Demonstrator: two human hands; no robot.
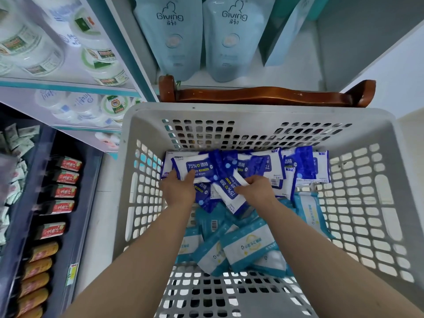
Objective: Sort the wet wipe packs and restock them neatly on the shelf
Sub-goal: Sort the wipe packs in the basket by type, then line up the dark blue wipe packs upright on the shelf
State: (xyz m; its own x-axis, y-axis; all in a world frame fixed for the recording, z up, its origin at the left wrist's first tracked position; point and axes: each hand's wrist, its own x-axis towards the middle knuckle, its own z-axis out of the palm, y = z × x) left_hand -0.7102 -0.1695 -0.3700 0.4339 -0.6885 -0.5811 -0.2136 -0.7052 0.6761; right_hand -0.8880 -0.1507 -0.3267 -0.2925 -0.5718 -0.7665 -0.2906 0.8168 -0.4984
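Note:
A grey perforated basket (376, 184) holds several wet wipe packs. Dark blue and white alcohol wipe packs (302, 164) lie at its far side, and teal and white packs (247, 246) lie nearer me. My left hand (177, 189) grips one dark blue pack (197, 167) at its near edge, thumb on top. My right hand (257, 188) grips another dark blue pack (229, 191), which lies tilted over the pile. Both forearms reach down into the basket.
The basket rests on a brown wooden chair (263, 95) in front of a shelf holding pale blue Giving pouches (174, 35). White tubs (98, 56) fill the shelves at the left. A dark rack of red and orange boxes (57, 207) stands at the lower left.

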